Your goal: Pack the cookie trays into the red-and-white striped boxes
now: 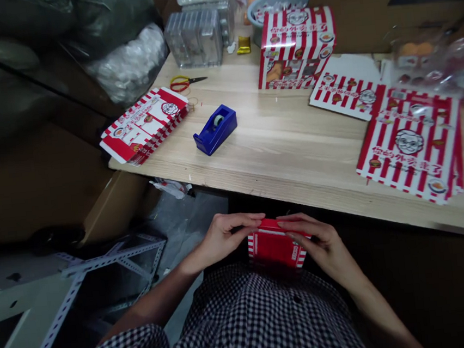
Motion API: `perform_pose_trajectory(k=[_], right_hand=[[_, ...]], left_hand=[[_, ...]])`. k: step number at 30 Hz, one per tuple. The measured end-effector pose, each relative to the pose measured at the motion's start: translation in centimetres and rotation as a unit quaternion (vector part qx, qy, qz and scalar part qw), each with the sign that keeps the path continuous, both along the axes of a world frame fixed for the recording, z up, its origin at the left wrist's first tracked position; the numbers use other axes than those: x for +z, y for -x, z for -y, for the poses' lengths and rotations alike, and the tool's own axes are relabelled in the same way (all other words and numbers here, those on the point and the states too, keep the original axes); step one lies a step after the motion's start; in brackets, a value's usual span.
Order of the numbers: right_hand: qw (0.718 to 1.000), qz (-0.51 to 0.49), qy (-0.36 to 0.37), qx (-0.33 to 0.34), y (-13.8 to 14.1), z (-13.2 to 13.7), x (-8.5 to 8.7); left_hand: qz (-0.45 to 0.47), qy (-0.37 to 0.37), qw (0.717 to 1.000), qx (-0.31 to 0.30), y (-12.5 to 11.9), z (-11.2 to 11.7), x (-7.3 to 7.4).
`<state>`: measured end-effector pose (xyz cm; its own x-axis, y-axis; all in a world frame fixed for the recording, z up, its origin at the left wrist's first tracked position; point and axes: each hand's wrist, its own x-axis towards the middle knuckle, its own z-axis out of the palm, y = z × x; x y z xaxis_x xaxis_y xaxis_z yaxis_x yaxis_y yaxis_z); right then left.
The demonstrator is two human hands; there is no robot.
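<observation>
A small red box [276, 249] with red-and-white striped sides is held over my lap, just in front of the table edge. My left hand [231, 233] pinches its upper left edge between thumb and fingers. On the upper right edge, my right hand [316, 237] grips the same box, its fingers lying along the top. The lower part of the box is in shadow against my checked clothing. Beyond the edge, a blue tape dispenser [216, 129] with a roll in it sits on the table [270, 148].
Striped folded cartons [145, 125] are stacked at the left, near scissors [186, 82]. A striped box [297, 47] stands at the back beside a grey bowl [276, 0] and clear plastic cases [194, 38]. Flat striped sheets [410, 146] lie right. A metal frame [112, 256] stands lower left.
</observation>
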<state>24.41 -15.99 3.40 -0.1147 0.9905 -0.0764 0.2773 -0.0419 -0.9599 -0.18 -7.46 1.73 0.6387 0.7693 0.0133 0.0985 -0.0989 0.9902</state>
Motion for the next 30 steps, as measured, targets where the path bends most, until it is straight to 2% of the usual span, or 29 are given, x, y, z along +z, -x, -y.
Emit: perform_pose_trajectory(k=[3,6,7,9,11,12,13,16,19,24,27,30], right_hand=[[0.999,0.000,-0.026,-0.029,0.3,0.5,0.8],[0.997,0.021,-0.049,-0.061,0.0,1.1,0.8],[0.995,0.028,-0.058,-0.079,-0.3,1.3,0.4],[0.990,0.038,-0.084,-0.111,-0.9,1.4,-0.7],[0.985,0.039,-0.104,-0.134,-1.3,1.4,-1.9],[0.983,0.037,-0.111,-0.140,-1.4,1.3,-2.3],[0.983,0.035,-0.115,-0.143,-1.5,1.3,-2.6],[0.982,0.025,-0.122,-0.139,-1.3,1.4,-2.6],[0.984,0.012,-0.125,-0.129,-1.1,1.6,-2.1],[0.984,0.005,-0.124,-0.124,-1.1,1.6,-1.9],[0.985,0.002,-0.119,-0.122,-1.3,1.7,-2.5],[0.985,-0.002,-0.124,-0.122,-1.4,1.8,-3.0]], left_hand=[[0.011,0.014,1.000,-0.008,-0.5,-0.5,1.0],[-0.015,0.007,1.000,-0.024,-0.3,-2.6,2.4],[-0.037,-0.025,0.999,0.002,0.1,-3.9,2.8],[-0.098,-0.131,0.979,0.126,1.4,-7.3,3.7],[-0.157,-0.223,0.922,0.274,2.8,-11.2,4.4],[-0.180,-0.239,0.902,0.312,3.4,-13.2,4.5],[-0.196,-0.229,0.896,0.327,3.8,-15.1,4.5],[-0.220,-0.111,0.926,0.287,3.9,-19.7,3.8],[-0.225,-0.020,0.944,0.242,3.2,-22.1,3.1],[-0.169,0.088,0.956,0.223,3.1,-22.9,3.4],[-0.102,0.118,0.959,0.235,3.5,-22.3,3.7],[-0.031,0.131,0.957,0.255,4.1,-21.1,3.3]])
